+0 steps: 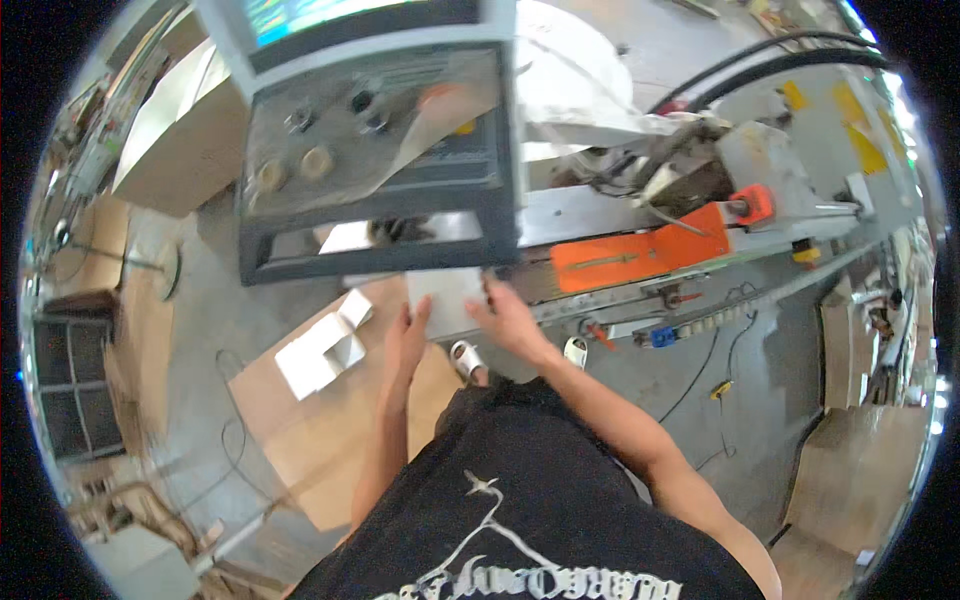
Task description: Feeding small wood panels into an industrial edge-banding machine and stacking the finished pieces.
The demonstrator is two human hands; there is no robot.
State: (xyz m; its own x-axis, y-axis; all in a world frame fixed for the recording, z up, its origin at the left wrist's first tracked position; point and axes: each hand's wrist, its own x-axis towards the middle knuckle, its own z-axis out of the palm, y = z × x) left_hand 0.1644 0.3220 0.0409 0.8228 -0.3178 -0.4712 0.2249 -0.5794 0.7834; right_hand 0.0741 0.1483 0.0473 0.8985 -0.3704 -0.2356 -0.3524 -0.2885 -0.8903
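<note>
A pale grey-white flat piece (445, 298), plain-faced and roughly rectangular, is held by its sides between the left hand (406, 335) and the right hand (508, 322). Its far edge lies near the dark panel frame (375, 262); blur leaves it unclear, though, whether it is one sheet or several.

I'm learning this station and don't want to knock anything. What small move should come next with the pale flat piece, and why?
I'd probably ease the pale flat piece back slightly. The left hand and the right hand hold its opposite sides, and its far edge appears right at the dark lower frame of the control panel; whether they touch, I can't tell.
</note>
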